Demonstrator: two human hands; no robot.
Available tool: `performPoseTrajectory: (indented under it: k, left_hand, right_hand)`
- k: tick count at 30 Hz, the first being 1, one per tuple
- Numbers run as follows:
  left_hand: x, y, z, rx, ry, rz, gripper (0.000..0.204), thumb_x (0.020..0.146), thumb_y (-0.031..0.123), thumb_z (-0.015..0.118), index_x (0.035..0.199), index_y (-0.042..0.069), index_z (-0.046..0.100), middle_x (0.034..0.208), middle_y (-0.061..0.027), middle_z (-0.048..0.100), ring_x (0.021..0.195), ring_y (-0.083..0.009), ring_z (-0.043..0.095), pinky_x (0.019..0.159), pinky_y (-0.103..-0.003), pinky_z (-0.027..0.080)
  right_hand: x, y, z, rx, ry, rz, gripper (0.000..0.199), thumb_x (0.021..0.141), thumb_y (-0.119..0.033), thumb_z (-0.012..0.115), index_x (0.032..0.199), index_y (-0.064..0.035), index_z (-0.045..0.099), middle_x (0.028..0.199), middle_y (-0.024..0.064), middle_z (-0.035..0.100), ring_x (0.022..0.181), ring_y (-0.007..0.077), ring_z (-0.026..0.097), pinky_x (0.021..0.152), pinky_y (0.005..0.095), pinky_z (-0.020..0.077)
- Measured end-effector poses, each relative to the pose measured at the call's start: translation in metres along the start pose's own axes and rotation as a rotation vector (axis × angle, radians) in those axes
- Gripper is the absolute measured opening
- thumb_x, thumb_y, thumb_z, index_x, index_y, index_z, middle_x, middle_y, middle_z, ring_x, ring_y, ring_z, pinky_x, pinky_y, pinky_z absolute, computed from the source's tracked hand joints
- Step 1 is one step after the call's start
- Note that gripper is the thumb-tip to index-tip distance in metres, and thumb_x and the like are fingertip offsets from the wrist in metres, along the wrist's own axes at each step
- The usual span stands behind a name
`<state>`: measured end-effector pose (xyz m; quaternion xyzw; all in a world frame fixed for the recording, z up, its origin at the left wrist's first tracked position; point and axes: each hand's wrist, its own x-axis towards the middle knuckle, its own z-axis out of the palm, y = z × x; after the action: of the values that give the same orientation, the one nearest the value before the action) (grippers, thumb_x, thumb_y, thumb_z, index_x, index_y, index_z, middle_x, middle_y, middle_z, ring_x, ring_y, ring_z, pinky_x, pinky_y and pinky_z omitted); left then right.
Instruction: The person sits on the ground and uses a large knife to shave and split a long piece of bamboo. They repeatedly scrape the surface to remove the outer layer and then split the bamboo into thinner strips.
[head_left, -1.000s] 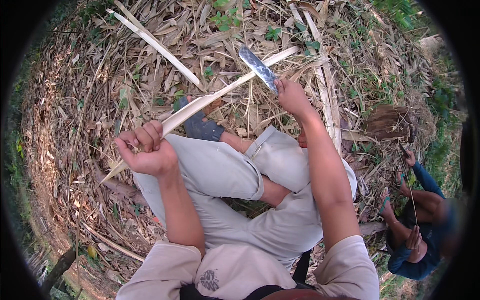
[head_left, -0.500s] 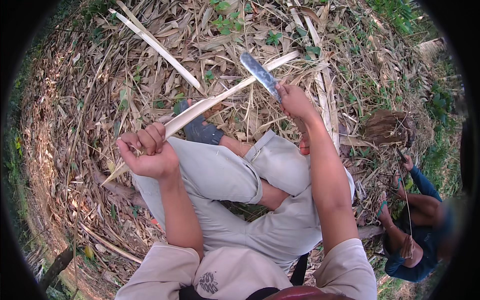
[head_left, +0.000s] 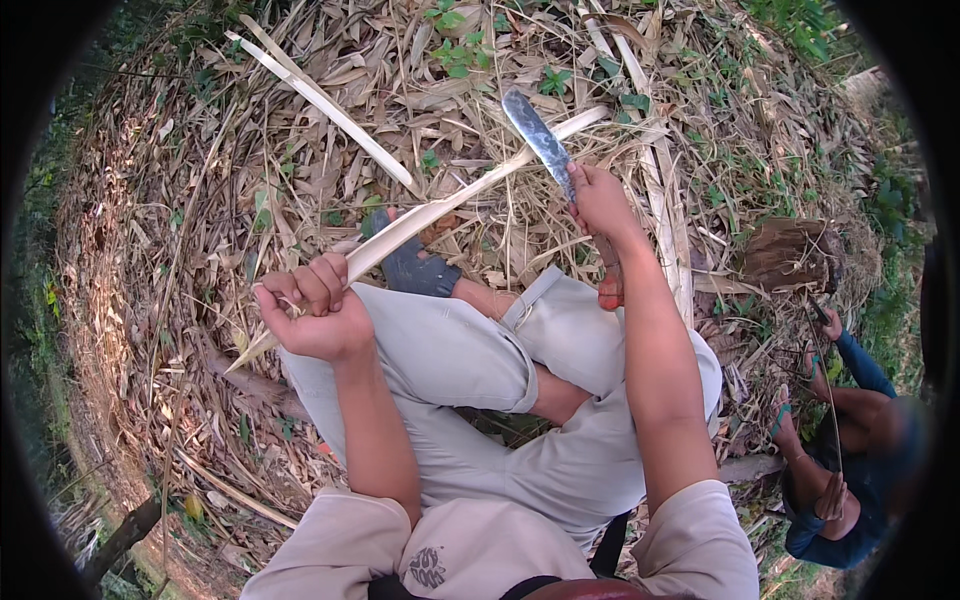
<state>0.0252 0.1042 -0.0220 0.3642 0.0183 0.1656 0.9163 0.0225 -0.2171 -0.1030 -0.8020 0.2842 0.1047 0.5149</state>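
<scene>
My left hand is closed around the near end of a long, pale split strip of wood or bamboo. From that fist the strip slants up to the right, and its pointed butt sticks out below the fingers. In my right hand is a machete with a broad grey blade. Its brown handle ends in orange-red below the fist. The blade lies across the strip near its far end; whether the edge bites in cannot be seen.
Two pale strips lie on the leaf litter at the upper left. Long split pieces run past my right hand. A cut stump stands at right, near a seated person holding a tool and a thin strip. A dark branch pokes in lower left.
The machete has slid a little along the strip toward its far end. My left hand keeps its grip on the strip. The whole view has shifted slightly.
</scene>
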Motion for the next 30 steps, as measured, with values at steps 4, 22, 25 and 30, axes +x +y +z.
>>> performPoseTrajectory:
  k: [4, 22, 25, 30]
  left_hand:
    - [-0.003, -0.002, -0.004, 0.002, -0.029, -0.002, 0.036, 0.103, 0.032, 0.030, 0.070, 0.017, 0.035, 0.045, 0.0025, 0.019, 0.043, -0.0117, 0.014, 0.055, -0.029, 0.025]
    - [-0.004, 0.000, 0.001, 0.015, 0.010, 0.008, 0.038, 0.103, 0.033, 0.033, 0.069, 0.017, 0.037, 0.044, 0.0030, 0.019, 0.043, -0.0115, 0.015, 0.056, -0.029, 0.027]
    - [-0.001, -0.001, -0.008, 0.031, -0.006, 0.012, 0.037, 0.104, 0.035, 0.032, 0.072, 0.017, 0.035, 0.045, 0.0029, 0.018, 0.043, -0.0115, 0.015, 0.055, -0.030, 0.027]
    - [-0.002, 0.000, -0.008, 0.047, 0.038, 0.027, 0.037, 0.104, 0.034, 0.032, 0.072, 0.016, 0.035, 0.045, 0.0026, 0.019, 0.043, -0.0116, 0.015, 0.053, -0.029, 0.025]
  right_hand:
    - [0.000, 0.005, -0.007, -0.023, -0.066, 0.076, 0.040, 0.104, -0.033, 0.046, 0.094, 0.0015, 0.063, 0.055, 0.0079, 0.057, 0.040, 0.0163, 0.052, 0.039, 0.0331, 0.0416]
    - [-0.008, 0.000, -0.007, -0.063, -0.148, 0.103, 0.036, 0.105, -0.030, 0.045, 0.094, 0.0015, 0.059, 0.053, 0.0053, 0.052, 0.038, 0.0144, 0.047, 0.036, 0.0323, 0.0403]
    - [-0.010, -0.001, -0.006, -0.113, -0.158, 0.081, 0.038, 0.105, -0.030, 0.044, 0.092, 0.0031, 0.059, 0.053, 0.0064, 0.053, 0.039, 0.0157, 0.050, 0.037, 0.0336, 0.0422]
    - [-0.025, -0.015, -0.006, -0.215, -0.238, 0.084, 0.042, 0.105, -0.029, 0.044, 0.088, 0.0059, 0.060, 0.054, 0.0092, 0.056, 0.040, 0.0186, 0.053, 0.039, 0.0354, 0.0441]
